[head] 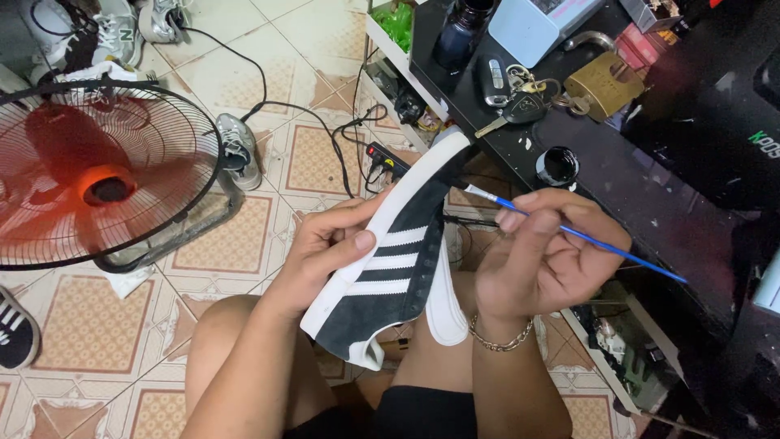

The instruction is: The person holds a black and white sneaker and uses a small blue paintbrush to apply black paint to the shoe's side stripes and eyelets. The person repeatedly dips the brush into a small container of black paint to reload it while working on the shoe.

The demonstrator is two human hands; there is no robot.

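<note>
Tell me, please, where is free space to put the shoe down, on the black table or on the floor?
The black table has a bare strip between the paint cap and the dark box. Its far end is crowded with keys, a padlock and a bottle. Floor tiles between the fan and the left hand are bare; cables cross farther away.

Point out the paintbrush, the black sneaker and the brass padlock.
paintbrush [585, 237], head view, on its blue handle.
black sneaker [398, 268], head view, on its striped side.
brass padlock [605, 84], head view, on its body.

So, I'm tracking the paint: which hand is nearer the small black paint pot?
Right hand, holding the brush just below the paint pot; left hand grips the sneaker, farther left.
</note>
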